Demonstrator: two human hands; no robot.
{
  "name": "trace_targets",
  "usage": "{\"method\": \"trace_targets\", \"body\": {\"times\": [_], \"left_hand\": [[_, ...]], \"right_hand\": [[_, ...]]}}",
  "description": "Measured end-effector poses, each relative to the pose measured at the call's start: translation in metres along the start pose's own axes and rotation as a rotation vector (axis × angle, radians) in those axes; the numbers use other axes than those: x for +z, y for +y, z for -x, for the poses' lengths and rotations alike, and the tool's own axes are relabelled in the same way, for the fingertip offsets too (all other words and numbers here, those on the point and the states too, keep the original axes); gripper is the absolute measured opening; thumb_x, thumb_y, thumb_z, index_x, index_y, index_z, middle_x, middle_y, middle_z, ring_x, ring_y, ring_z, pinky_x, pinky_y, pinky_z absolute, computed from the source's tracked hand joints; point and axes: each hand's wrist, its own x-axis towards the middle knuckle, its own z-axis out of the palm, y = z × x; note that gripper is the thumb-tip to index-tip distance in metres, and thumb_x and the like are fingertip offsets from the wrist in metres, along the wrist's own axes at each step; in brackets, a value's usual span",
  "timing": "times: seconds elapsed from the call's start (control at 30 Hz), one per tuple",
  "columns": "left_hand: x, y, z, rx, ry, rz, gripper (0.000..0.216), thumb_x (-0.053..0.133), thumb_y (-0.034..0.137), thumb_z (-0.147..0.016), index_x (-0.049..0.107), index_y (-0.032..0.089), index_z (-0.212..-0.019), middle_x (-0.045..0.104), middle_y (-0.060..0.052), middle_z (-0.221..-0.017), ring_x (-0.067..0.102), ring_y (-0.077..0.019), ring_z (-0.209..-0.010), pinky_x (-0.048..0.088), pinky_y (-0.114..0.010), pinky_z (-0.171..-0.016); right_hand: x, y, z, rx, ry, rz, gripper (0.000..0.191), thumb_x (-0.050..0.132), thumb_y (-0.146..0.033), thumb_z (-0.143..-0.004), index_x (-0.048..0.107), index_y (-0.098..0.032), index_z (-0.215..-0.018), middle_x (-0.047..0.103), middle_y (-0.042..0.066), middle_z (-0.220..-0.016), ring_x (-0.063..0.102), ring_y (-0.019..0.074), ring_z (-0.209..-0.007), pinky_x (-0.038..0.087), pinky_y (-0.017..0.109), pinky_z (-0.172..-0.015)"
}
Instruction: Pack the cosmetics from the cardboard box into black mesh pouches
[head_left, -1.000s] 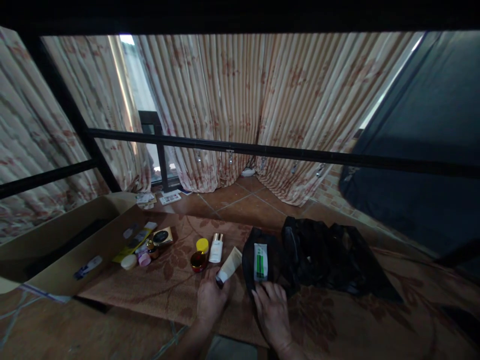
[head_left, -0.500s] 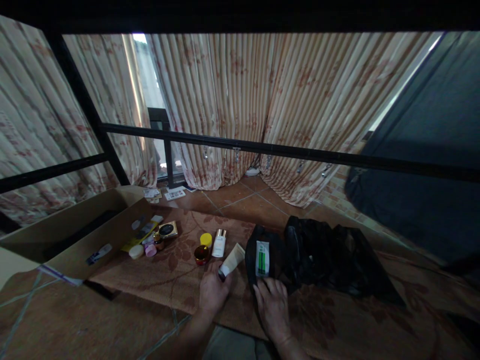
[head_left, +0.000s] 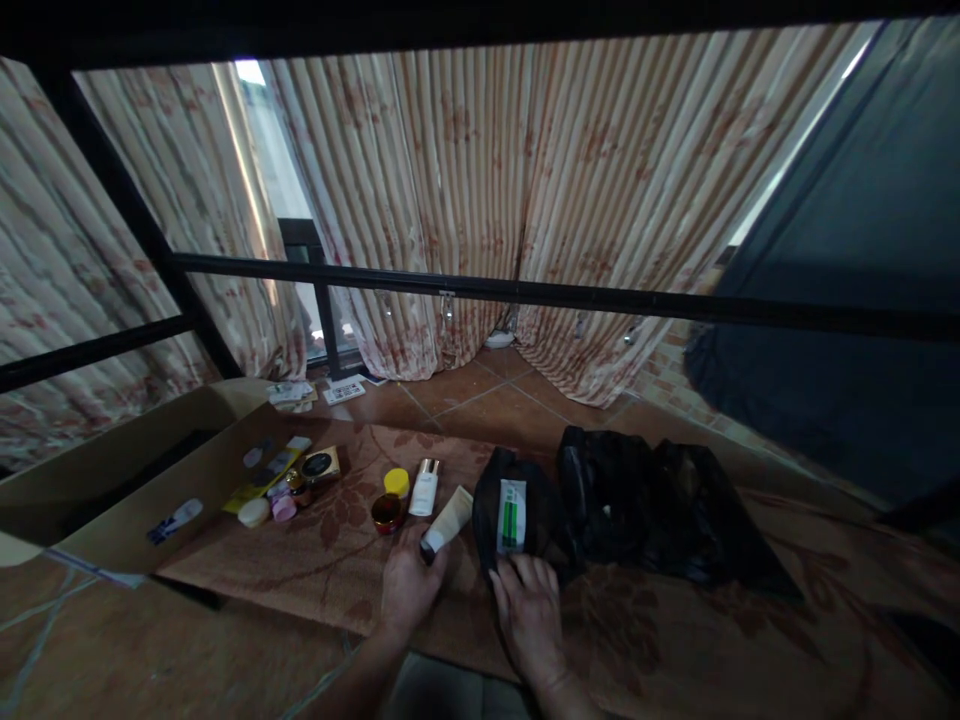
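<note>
My left hand (head_left: 411, 588) is closed around the dark-capped end of a cream squeeze tube (head_left: 451, 516), which slants up to the right. My right hand (head_left: 529, 605) has its fingers curled on the near edge of a black mesh bag (head_left: 551, 515). A white tube with a green label (head_left: 512, 515) lies at that bag, just above the right fingertips. Left of the cream tube stand a white bottle with a gold cap (head_left: 424, 490), a yellow-lidded jar (head_left: 396, 484) and a dark red jar (head_left: 387, 513).
More black mesh bags (head_left: 660, 505) lie to the right. An open cardboard box (head_left: 225, 490) sits at the left, with a gold compact (head_left: 321, 464), a cream round jar (head_left: 253, 513) and a pink jar (head_left: 283, 508) beside it. A black rail (head_left: 480, 288) crosses before the curtains (head_left: 465, 180).
The view has shifted slightly, so most things appear a little further left. Both hands keep about the same hold beside the cream tube and the bag.
</note>
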Motion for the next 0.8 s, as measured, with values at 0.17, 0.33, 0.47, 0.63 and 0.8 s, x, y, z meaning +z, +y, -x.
{"method": "trace_targets", "body": {"times": [0.17, 0.33, 0.47, 0.63, 0.8], "left_hand": [[-0.0011, 0.0045, -0.0003, -0.013, 0.002, -0.005, 0.029, 0.053, 0.036, -0.079, 0.056, 0.019, -0.103, 0.065, -0.006, -0.100, 0.062, -0.0204, -0.093, 0.047, -0.031, -0.080], [-0.0025, 0.0079, 0.0003, -0.020, 0.019, 0.016, 0.033, 0.056, 0.034, -0.077, 0.056, 0.019, -0.106, 0.065, -0.006, -0.102, 0.062, -0.0197, -0.094, 0.046, -0.031, -0.080], [-0.0012, 0.0070, 0.0005, -0.037, 0.007, 0.036, 0.037, 0.056, 0.035, -0.077, 0.054, 0.018, -0.111, 0.065, -0.007, -0.103, 0.062, -0.0198, -0.094, 0.046, -0.031, -0.080], [-0.0007, 0.0058, 0.0005, -0.039, -0.005, 0.006, 0.038, 0.056, 0.036, -0.078, 0.053, 0.019, -0.111, 0.066, -0.006, -0.098, 0.063, -0.0207, -0.088, 0.047, -0.032, -0.076], [-0.0023, 0.0059, 0.0029, 0.025, 0.002, 0.023, 0.038, 0.055, 0.035, -0.078, 0.052, 0.019, -0.112, 0.064, -0.007, -0.105, 0.062, -0.0206, -0.091, 0.048, -0.032, -0.076]], "right_hand": [[-0.0012, 0.0009, 0.0009, 0.006, 0.002, -0.015, 0.020, 0.044, -0.024, -0.090, 0.059, -0.023, -0.103, 0.057, 0.005, -0.085, 0.049, 0.0197, -0.082, 0.035, 0.036, -0.078], [-0.0024, 0.0024, 0.0023, 0.002, 0.004, -0.044, 0.018, 0.044, -0.024, -0.090, 0.061, -0.023, -0.098, 0.056, 0.005, -0.083, 0.048, 0.0192, -0.081, 0.034, 0.035, -0.077], [-0.0024, 0.0033, 0.0024, 0.001, 0.017, -0.041, 0.020, 0.043, -0.025, -0.091, 0.061, -0.023, -0.098, 0.055, 0.004, -0.082, 0.048, 0.0180, -0.080, 0.033, 0.034, -0.078], [-0.0020, 0.0027, 0.0015, 0.024, -0.001, -0.040, 0.022, 0.041, -0.026, -0.092, 0.061, -0.023, -0.100, 0.055, 0.004, -0.083, 0.046, 0.0178, -0.081, 0.032, 0.033, -0.079], [-0.0046, 0.0007, 0.0003, 0.036, -0.031, -0.033, 0.021, 0.042, -0.026, -0.091, 0.061, -0.023, -0.102, 0.055, 0.004, -0.083, 0.045, 0.0177, -0.081, 0.032, 0.033, -0.079]]}}
